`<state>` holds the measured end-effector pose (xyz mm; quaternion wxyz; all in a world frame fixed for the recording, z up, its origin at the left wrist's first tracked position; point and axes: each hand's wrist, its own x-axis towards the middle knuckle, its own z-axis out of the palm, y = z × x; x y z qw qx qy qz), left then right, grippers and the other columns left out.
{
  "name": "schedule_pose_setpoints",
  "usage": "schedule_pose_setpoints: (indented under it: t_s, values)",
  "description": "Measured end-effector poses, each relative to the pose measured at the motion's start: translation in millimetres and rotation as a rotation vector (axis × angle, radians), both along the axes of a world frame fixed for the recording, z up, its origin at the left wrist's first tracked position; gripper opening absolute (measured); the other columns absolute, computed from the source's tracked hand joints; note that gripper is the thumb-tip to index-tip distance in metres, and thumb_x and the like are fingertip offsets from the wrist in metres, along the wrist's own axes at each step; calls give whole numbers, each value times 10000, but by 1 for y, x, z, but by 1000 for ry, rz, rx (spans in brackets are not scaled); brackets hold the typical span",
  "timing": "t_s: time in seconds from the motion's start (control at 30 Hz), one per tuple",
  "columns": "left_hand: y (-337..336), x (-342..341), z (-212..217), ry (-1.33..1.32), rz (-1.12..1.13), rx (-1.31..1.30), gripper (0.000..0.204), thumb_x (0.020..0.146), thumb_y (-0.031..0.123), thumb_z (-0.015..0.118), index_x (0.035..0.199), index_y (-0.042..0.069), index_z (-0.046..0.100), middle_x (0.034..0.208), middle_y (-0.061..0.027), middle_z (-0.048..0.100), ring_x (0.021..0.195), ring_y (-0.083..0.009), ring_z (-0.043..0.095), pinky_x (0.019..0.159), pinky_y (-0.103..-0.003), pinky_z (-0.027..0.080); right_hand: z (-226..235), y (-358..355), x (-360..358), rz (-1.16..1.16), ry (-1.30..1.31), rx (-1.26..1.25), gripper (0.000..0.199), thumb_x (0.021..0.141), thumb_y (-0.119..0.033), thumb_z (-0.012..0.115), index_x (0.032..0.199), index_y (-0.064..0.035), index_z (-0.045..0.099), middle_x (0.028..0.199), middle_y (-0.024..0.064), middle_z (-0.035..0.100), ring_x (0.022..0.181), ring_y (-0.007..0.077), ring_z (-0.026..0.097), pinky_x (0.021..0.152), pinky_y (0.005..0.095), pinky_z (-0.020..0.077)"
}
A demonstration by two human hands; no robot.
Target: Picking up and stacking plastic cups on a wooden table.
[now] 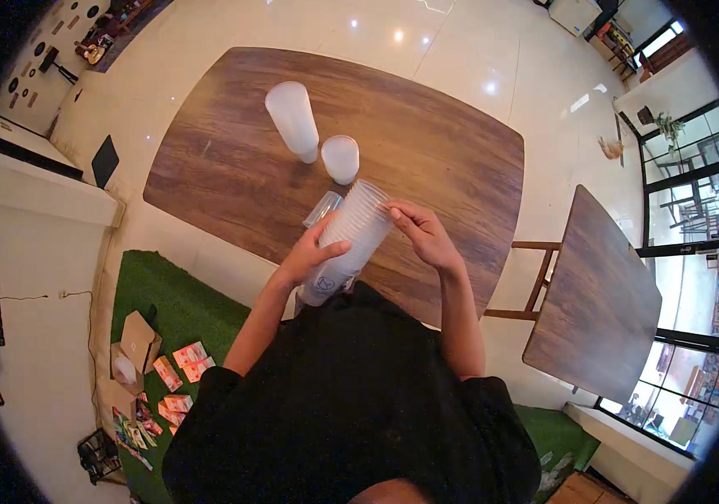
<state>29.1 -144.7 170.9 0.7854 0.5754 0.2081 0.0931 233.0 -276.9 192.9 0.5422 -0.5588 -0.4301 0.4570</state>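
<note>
A long stack of nested clear plastic cups (352, 228) leans at a slant in front of my chest, its open end away from me. My left hand (307, 252) is wrapped round the stack's left side. At the far end, the fingers of my right hand (425, 238) pinch the rim of the outermost cup. Beyond the stack, a clear plastic cup (323, 208) lies on its side, partly hidden by my left hand and the stack. Farther back are a tall whitish cup stack (294, 118) and a shorter whitish cup stack (341, 158).
All of this is on a brown wooden table (426, 126). A second wooden table (598, 294) stands to the right. On the left, green artificial turf (179, 294) carries an opened cardboard box (139, 340) and several small orange-and-white packs (191, 357).
</note>
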Motion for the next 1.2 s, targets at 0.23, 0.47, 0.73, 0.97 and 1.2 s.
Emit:
schedule_pose_setpoints:
  t_s: [0.23,0.47,0.73,0.97,1.2]
  values:
    - [40,-43,-18,-100,376,-125,657,807,356,656,1314,19,408,1196,-100,552,1059,-189,548,909,-341,447,-45,32,18,-361,23,205,343,964,-208,474,1245,-17,516,1164,81,560,1050,162,523,952,309,396]
    - [57,-83,-21,-94,606,-120,626,876,441,485,1281,-31,417,1110,-194,598,950,-302,630,821,-402,520,-155,49,-14,188,-485,-216,518,833,-311,645,1265,-76,485,1154,174,517,1014,281,557,855,355,468]
    - [38,-87,-24,-43,720,-134,616,876,462,505,1258,-16,432,1090,-176,602,919,-284,634,807,-402,519,-181,63,-53,252,-914,-130,590,726,-321,727,1237,-154,484,1334,211,346,1095,439,490,871,476,466]
    - [33,-72,-16,-59,655,-161,571,881,437,520,1227,-14,468,1050,-158,622,908,-252,636,807,-374,520,-216,30,-33,115,-795,-137,515,726,-271,721,1152,-90,495,1273,224,412,1072,412,503,860,459,466]
    - [38,-66,-33,-31,640,-138,551,893,414,504,1226,-23,465,1052,-168,625,896,-262,644,792,-373,529,-226,-2,-20,-7,-430,-291,468,713,-209,757,1049,-39,479,952,133,554,882,238,550,739,351,463]
